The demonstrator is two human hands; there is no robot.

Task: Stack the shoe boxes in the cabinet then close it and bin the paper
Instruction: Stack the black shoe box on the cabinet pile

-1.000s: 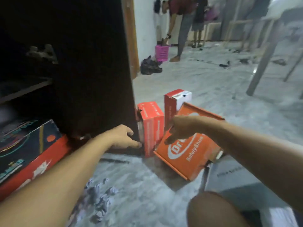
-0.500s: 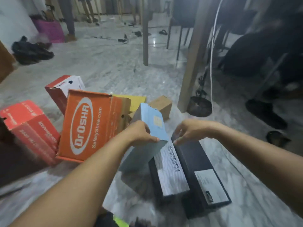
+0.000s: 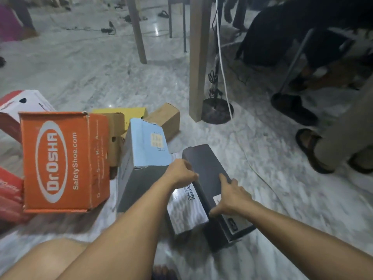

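Note:
Both my hands are on a long black shoe box (image 3: 207, 170) lying on the marble floor. My left hand (image 3: 181, 173) grips its left edge, fingers curled over the top. My right hand (image 3: 232, 196) holds its right side, thumb and fingers spread across it. A white-sided box (image 3: 187, 215) lies against the black one. A light blue box (image 3: 145, 146) leans to the left of my left hand. An orange box (image 3: 64, 160) stands further left, with red boxes (image 3: 10, 195) beside it. The cabinet and the paper are out of view.
A yellow box (image 3: 129, 114), a small brown carton (image 3: 165, 120) and a red-and-white box (image 3: 22, 104) sit behind the pile. A wooden post (image 3: 198, 57), a round stand base (image 3: 217, 111) with a white cable, and a person's sandalled feet (image 3: 310, 150) stand to the right.
My view swung right, away from the cabinet. My left hand left the light blue box and moved onto the black box; my right hand slid down its right side.

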